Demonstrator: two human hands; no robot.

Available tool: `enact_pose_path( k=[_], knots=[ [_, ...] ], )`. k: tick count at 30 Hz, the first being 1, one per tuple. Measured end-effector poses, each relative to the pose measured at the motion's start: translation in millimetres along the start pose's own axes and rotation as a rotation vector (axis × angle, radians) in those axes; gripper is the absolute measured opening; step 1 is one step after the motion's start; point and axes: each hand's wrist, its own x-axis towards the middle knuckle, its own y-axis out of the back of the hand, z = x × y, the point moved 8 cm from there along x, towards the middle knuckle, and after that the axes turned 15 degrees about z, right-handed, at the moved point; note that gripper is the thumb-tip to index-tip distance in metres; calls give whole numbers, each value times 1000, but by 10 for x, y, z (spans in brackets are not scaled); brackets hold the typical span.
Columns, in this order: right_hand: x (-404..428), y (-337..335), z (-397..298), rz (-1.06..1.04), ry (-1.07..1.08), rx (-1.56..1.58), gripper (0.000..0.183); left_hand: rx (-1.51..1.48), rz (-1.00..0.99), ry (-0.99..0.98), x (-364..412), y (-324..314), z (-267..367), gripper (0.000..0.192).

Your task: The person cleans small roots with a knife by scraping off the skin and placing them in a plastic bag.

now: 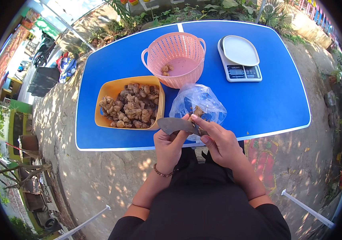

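Note:
A dark, broad-bladed knife [177, 125] crosses in front of my fingers at the table's near edge, its wide end to the left. My right hand [223, 144] grips the knife at its right end, index finger stretched along a small rhizome piece [190, 120]. That piece is pinched in my left hand [169, 147] and mostly hidden by the blade and fingers. Just beyond lies a clear plastic bag [198, 93], spread open, with brown scraps [199, 111] in it. Left of the bag, a yellow plastic bin [97, 118] holds many soil-covered, ginger-like rhizomes [133, 105].
Behind the bag stands a pink perforated basket [189, 70] with several small rhizome pieces [166, 69] inside. A white digital kitchen scale [241, 54] sits at the right back of the blue table [279, 99]. Past the far edge grow plants [177, 15].

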Motion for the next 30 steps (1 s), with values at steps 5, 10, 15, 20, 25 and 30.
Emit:
enact_pose_path(
  k=[5,10,15,20,25,30],
  knots=[
    [6,2,102,9,-43,23,47,218,-74,-121,-53,-4,1,24],
    [-83,-19,176,-90,-463,439,41,-16,1,32,-6,-81,13,25],
    [-37,-40,99,-105,-326,295,42,37,13,33,2,-13,6,28],
    [-15,-21,34,-49,-84,-74,44,77,-11,17,-1,-7,-4,27],
    [-45,-39,206,32,-313,405,40,63,-35,75,26,-27,-52,29],
    [-137,-144,320,-120,-617,549,42,-23,-2,22,99,-2,-30,28]
  ],
)
